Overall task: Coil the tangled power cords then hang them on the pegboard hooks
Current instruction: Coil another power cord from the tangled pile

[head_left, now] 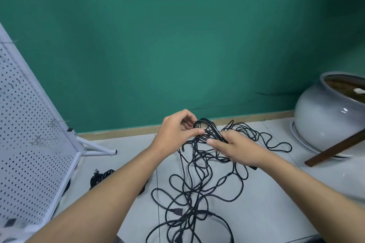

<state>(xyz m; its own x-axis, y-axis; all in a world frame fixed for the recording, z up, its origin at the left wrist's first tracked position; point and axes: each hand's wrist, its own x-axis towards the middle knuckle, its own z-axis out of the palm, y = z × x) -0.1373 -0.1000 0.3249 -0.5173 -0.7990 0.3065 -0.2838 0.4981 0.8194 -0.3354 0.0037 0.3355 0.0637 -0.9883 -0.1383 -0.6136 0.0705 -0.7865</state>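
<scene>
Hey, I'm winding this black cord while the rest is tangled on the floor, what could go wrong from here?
One: the small coil in your left hand and right hand runs down into the tangled pile; pulling more in may tighten knots. Two: a plug in that pile could snag on crossing loops. Three: one loop lies near the ceramic pot; a hard tug might drag cord against it.

We find bare floor (128, 144) between the cords (197, 193) and the pegboard (29, 144), broken only by the board's foot (98, 149) and a small coil (98, 177). On our right, the pot (325, 116) and a leaning stick (333, 149) stand just beside the tangle's outer loop. The wall (177, 45) closes off the far side.
</scene>
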